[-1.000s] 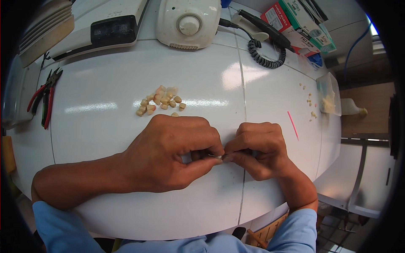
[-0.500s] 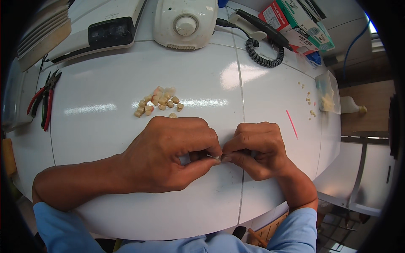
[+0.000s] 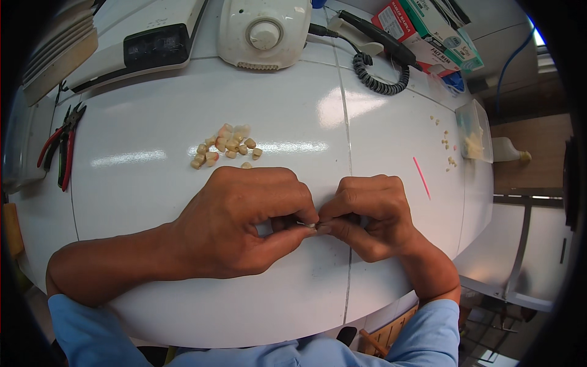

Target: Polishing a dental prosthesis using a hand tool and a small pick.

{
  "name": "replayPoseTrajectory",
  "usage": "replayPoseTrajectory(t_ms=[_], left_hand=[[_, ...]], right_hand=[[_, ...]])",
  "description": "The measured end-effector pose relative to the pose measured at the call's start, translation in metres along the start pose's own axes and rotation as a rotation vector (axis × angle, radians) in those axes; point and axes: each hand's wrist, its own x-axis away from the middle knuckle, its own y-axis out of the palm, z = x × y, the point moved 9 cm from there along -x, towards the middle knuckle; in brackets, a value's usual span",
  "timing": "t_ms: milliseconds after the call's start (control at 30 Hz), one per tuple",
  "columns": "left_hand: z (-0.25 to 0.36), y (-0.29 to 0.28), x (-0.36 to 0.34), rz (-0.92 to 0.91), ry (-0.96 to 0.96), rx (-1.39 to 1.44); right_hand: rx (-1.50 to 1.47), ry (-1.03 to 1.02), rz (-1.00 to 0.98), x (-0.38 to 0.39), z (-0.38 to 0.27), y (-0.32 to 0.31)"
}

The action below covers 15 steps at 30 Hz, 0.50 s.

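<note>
My left hand (image 3: 247, 217) is closed in a pinch over the front middle of the white table, thumb and forefinger on a tiny pale piece (image 3: 310, 226). Its kind is too small to tell. Fingertip to fingertip with it, my right hand (image 3: 373, 214) also pinches, and whatever lies between those fingers is hidden. Just beyond my left knuckles is a small heap of cream, tooth-like pieces (image 3: 231, 144), some tinged pink. A thin pink stick (image 3: 422, 177) lies to the right of my right hand.
Red-handled cutting pliers (image 3: 66, 147) lie at the left. Along the back stand a cream control box (image 3: 264, 37) with a knob, a handpiece (image 3: 376, 37) on a coiled cord, and cardboard boxes (image 3: 428, 37). Tiny yellowish bits (image 3: 446, 140) are scattered by a clear plastic tub (image 3: 474, 131).
The view has shifted very slightly. Both hands keep their pinch at nearly the same spot, with only a tiny movement at the fingertips.
</note>
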Motion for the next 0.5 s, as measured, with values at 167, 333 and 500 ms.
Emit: replayPoseTrajectory(t_ms=[167,333,500], left_hand=[[-0.0031,-0.0020,-0.0002,-0.018,-0.055,0.008],[-0.0043,-0.0022,-0.0009,-0.020,-0.064,0.012],[-0.0033,-0.0042,-0.0018,0.007,-0.021,-0.001]], right_hand=[[0.012,0.012,-0.009,0.0004,0.0020,-0.0007],[0.025,0.004,-0.003,-0.0006,-0.0009,-0.0016],[0.010,0.019,-0.005,0.0000,-0.0003,-0.0043]])
